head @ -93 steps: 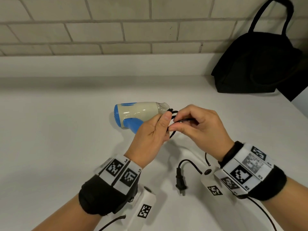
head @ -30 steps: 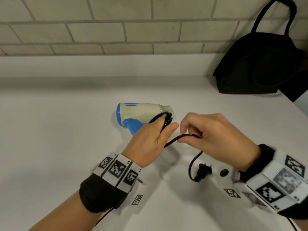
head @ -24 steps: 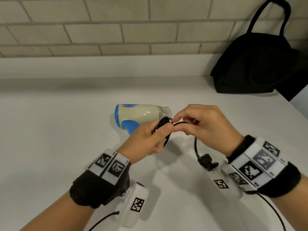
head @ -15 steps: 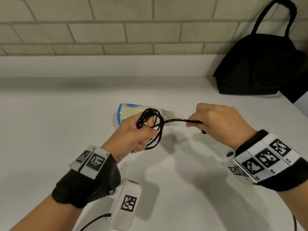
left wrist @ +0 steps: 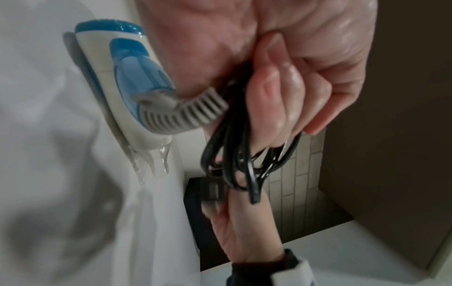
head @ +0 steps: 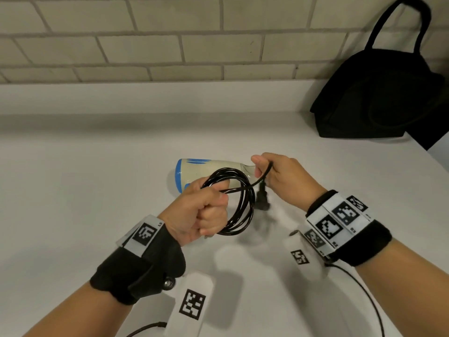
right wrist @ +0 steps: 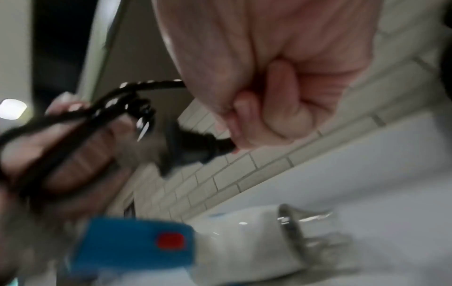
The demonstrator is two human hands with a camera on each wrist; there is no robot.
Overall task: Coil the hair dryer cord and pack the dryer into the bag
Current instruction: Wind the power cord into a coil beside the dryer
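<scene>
Just behind the left hand point(head: 199, 210), whose fist grips the coiled black cord point(head: 239, 205), lies the hair dryer point(head: 209, 170) on the white counter point(head: 85, 203), while the right hand point(head: 284, 178) pinches the cord's free end (plug point(head: 262, 199) dangling below), the black bag point(head: 379, 98) well beyond it.

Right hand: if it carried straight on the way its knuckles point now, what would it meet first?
Probably the hair dryer: the right hand, gripping the cord, faces left toward the nozzle. Depth is unclear; it may pass just above.
</scene>
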